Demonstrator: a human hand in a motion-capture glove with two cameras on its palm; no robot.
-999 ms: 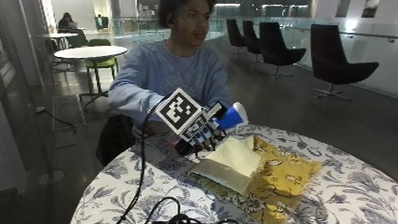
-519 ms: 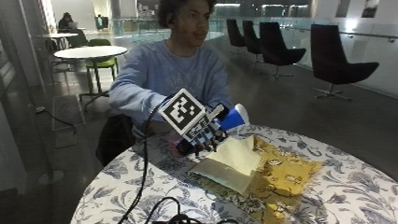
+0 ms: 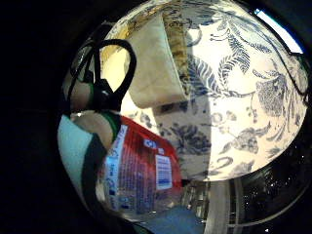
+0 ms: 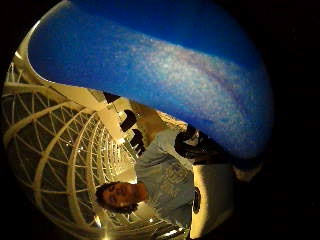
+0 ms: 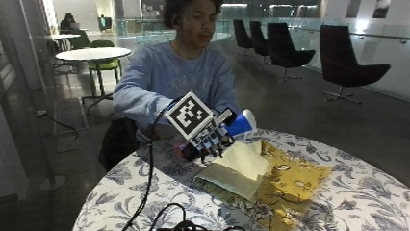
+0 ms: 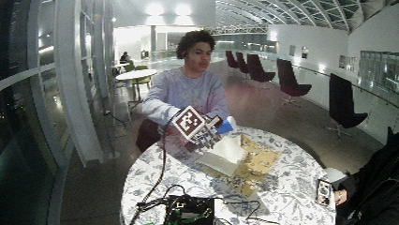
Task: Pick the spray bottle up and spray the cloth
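Note:
The spray bottle (image 5: 239, 124) has a blue sprayer head and a red-labelled body (image 3: 142, 176). My gloved right hand (image 5: 207, 140) grips it, tilted, just above the table's near-left part. The blue head points over a cream cloth (image 5: 239, 161) that lies folded on a yellow patterned cloth (image 5: 293, 185). In the thumb side palm view the blue head (image 4: 165, 75) fills most of the picture. The little finger side palm view shows the cream cloth (image 3: 155, 68) beside the bottle, on the floral tablecloth (image 3: 239, 97).
The round table (image 5: 359, 202) carries a blue floral tablecloth. Black cables (image 5: 168, 214) trail over its front-left part to a black device (image 6: 187, 209). A phone (image 6: 323, 191) lies near the far right edge. Dark chairs (image 5: 349, 62) stand behind.

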